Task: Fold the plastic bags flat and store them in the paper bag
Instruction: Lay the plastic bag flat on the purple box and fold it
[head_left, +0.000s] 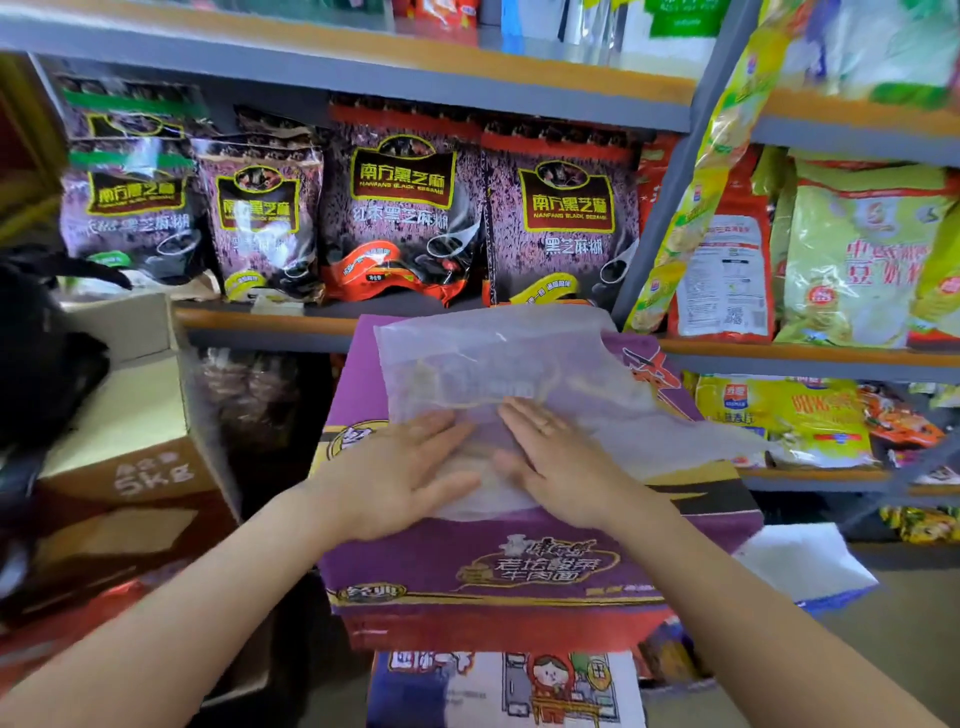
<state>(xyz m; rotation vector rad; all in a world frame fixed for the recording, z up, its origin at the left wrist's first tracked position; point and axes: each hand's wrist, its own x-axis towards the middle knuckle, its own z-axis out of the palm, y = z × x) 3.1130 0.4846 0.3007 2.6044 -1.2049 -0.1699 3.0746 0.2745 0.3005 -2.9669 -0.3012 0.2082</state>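
Flattening is the step in hand, we judge: we press a translucent plastic bag (498, 374) down on the lid of a purple carton (483, 577) that serves us as a worktop in front of the shelves (332, 322). Our left hand (395, 473) lies with fingers straight and spread on the bag's near left part, half on the carton's printed top. Our right hand (556, 462) lies flat beside it, fingers straight and close together, on the bag's near middle. Neither hand grips anything; both only press.

The bag lies spread across the far half of the carton, its right edge hanging past the carton's side. It looks creased and not yet folded, though its layers are hard to read through the film.

Next, we think, the hands must sweep outward to push the air out, then one must pinch an edge and bring it over while the other holds the bag down, since thin film slides easily on the glossy lid.

As for containers, the purple carton is closed and its contents are hidden. A brown cardboard box (130, 467) stands to the left, also shut. Below the carton, an illustrated bag (498, 691) shows partly; we cannot tell whether it is the paper bag, nor what it holds.
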